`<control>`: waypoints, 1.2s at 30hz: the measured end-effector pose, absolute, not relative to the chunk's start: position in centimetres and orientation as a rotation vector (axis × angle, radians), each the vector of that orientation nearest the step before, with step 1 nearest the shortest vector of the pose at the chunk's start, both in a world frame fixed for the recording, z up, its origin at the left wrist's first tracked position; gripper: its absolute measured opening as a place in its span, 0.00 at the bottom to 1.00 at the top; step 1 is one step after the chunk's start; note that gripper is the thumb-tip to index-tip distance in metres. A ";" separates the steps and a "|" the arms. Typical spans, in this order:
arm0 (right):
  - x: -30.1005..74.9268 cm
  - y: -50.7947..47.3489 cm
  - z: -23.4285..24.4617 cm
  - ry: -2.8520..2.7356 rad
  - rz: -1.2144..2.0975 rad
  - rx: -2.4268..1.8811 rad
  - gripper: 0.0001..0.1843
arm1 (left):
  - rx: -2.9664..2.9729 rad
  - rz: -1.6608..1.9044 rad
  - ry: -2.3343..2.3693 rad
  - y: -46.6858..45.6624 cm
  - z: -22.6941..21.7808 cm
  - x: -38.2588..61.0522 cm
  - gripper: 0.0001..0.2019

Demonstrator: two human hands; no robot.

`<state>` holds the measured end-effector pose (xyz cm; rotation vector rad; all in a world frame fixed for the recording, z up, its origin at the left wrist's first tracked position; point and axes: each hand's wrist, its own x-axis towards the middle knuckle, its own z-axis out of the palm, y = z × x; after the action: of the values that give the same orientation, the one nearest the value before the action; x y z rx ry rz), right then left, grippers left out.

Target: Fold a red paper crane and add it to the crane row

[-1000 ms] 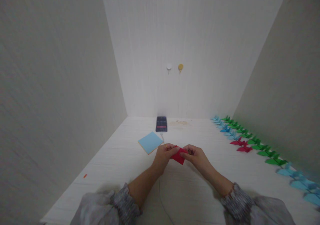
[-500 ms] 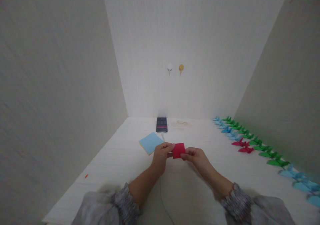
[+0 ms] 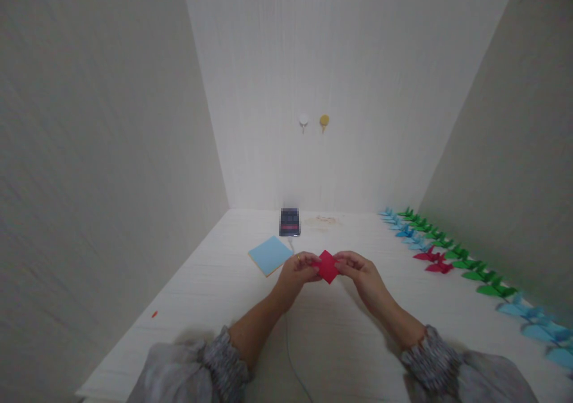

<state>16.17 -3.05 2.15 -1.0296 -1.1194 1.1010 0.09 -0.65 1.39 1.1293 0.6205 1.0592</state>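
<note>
Between my two hands is a small folded piece of red origami paper point(image 3: 328, 267), turned so that it looks like a diamond with one corner up and one down. My left hand point(image 3: 301, 274) pinches its left corner between thumb and fingers. At the opposite corner, my right hand point(image 3: 360, 268) grips it the same way, thumb in front. The paper is held above the white table. A stack of light blue paper squares point(image 3: 270, 255) lies just beyond my left hand.
A pixelated phone point(image 3: 290, 222) stands by the back wall, its white cable point(image 3: 293, 358) running toward me. Along the right lie rows of folded paper cranes: green point(image 3: 456, 252), blue point(image 3: 407, 233) and red point(image 3: 439, 267). A small orange scrap point(image 3: 154, 314) rests at left. Two hooks point(image 3: 324, 120) hang on the wall.
The red paper has been turned from a square-on position to a diamond. My fingers have shifted from its sides to its left and right corners.
</note>
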 end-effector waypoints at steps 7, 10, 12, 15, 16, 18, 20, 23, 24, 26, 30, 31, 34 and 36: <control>16.5 -3.2 2.2 -1.183 1.133 -1.052 0.10 | 1.223 0.994 0.592 -1.0 1.9 -0.2 0.20; 16.5 -3.0 1.9 -1.166 1.147 -1.031 0.09 | 1.240 0.988 0.591 -1.0 2.1 -0.3 0.19; 16.5 -3.0 1.7 -1.163 1.157 -1.022 0.09 | 1.254 1.003 0.599 -1.0 2.2 -0.3 0.17; 16.5 -2.9 1.7 -1.165 1.159 -1.024 0.09 | 1.273 1.022 0.611 -0.9 2.0 -0.3 0.15; 16.5 -3.0 1.7 -1.165 1.161 -1.026 0.09 | 1.276 1.025 0.617 -0.8 1.9 -0.2 0.15; 16.4 -3.0 1.9 -1.166 1.163 -1.029 0.10 | 1.277 1.027 0.635 -0.8 1.8 -0.2 0.15; 16.4 -3.2 2.0 -1.165 1.170 -1.029 0.11 | 1.266 1.028 0.653 -0.8 1.8 -0.1 0.16; 16.2 -3.3 2.2 -1.130 1.218 -1.017 0.11 | 1.257 1.031 0.666 -0.9 1.9 -0.1 0.18; 16.2 -3.4 2.3 -1.110 1.250 -1.004 0.11 | 1.259 1.034 0.668 -1.0 2.0 0.0 0.18; 16.0 -3.4 2.3 -1.067 1.319 -0.970 0.11 | 1.264 1.041 0.670 -1.0 2.1 0.0 0.18; 15.7 -3.4 2.2 -1.023 1.399 -0.923 0.11 | 1.291 1.085 0.694 -0.9 2.1 0.0 0.17; 15.7 -3.4 2.1 -1.021 1.410 -0.918 0.11 | 1.307 1.098 0.705 -0.9 2.0 0.0 0.17; 15.6 -3.3 1.8 -1.016 1.454 -0.908 0.11 | 1.353 1.120 0.727 -0.8 1.9 0.1 0.17; 15.6 -3.2 1.7 -1.001 1.485 -0.896 0.10 | 1.380 1.120 0.732 -0.8 1.8 0.1 0.17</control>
<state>15.56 -3.23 1.70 -0.8962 -1.0007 1.4852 0.07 -0.82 1.84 1.3802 0.7325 1.1200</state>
